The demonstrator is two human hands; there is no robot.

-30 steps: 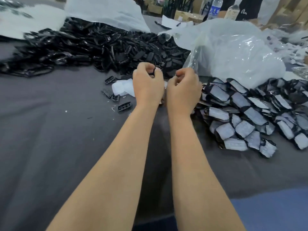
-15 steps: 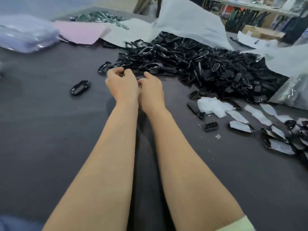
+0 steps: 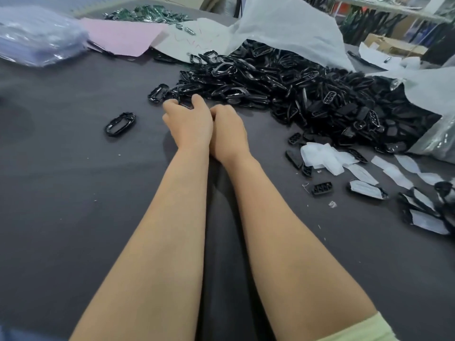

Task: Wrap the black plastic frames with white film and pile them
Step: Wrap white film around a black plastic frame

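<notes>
A big heap of bare black plastic frames (image 3: 283, 89) lies across the grey table (image 3: 61, 193). My left hand (image 3: 187, 121) is at the heap's near left edge, its fingers and thumb curled round a black frame (image 3: 185, 102). My right hand (image 3: 227, 129) lies pressed against it with its fingers curled under and hidden. Loose white film pieces (image 3: 325, 158) lie to the right. Beyond them are wrapped frames (image 3: 368, 189), with more wrapped ones (image 3: 428, 217) at the right edge.
Single black frames lie apart at the left (image 3: 120, 124) and at the heap's corner (image 3: 157, 92). A white sheet (image 3: 283, 28) drapes over the heap's back. A pink sheet (image 3: 123, 35) and a clear plastic bag (image 3: 37, 38) lie at the far left.
The view has swung left. Both hands have moved from beside the wrapped pile to the left edge of the bare heap, and the left fingers have closed on a frame there.
</notes>
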